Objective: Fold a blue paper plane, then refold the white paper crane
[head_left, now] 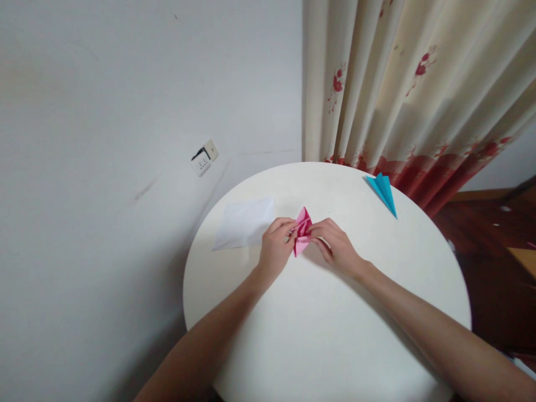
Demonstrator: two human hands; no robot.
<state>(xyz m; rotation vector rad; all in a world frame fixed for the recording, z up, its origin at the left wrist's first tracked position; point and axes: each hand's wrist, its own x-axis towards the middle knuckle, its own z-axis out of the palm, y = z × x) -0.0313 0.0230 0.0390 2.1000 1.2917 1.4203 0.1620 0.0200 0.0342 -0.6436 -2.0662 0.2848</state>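
Observation:
A piece of folded pink paper (304, 217) is held between my two hands above the middle of the round white table (288, 335). My left hand (276, 243) pinches its left side, fingers closed on the folds. On the other side, my right hand (335, 243) grips the right edge between thumb and fingers. The paper has pointed ends at top and bottom and several inner folds; my fingertips hide part of it.
White paper sheets (245, 220) lie on the table to the left. A blue folded paper plane (384, 192) rests near the far right edge. A wall with a socket (201, 163) stands at the left, and a flowered curtain (377, 84) hangs behind the table.

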